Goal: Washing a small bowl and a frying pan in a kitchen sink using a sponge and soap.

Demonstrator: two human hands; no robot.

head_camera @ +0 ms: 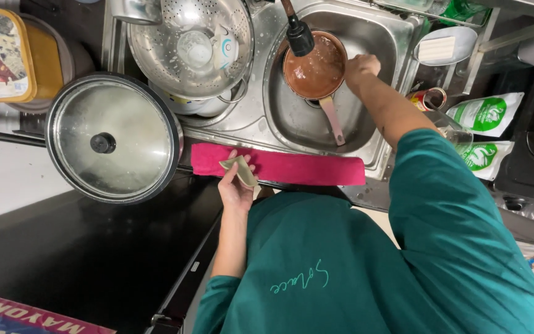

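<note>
Left of your steel sink [378, 37], a metal colander [183, 43] sits above a glass-lidded pan [112, 139]; a pink cloth [304, 168] drapes its front edge, green-and-white pouches [486, 114] lie right.

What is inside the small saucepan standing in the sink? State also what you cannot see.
The saucepan holds murky brown water; a black tap nozzle hangs over it. The pan's bottom is hidden.

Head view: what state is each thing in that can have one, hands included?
Saucepan: upright in the sink, holding reddish-brown liquid.
Faucet head: over the saucepan; flow cannot be told.
Lidded pan: covered by a glass lid.
Colander: upright, cups inside.
Pink cloth: laid flat along the sink's front edge.
Left hand: shut on a beige scrap.
Right hand: at the saucepan's rim; grip unclear.
</note>
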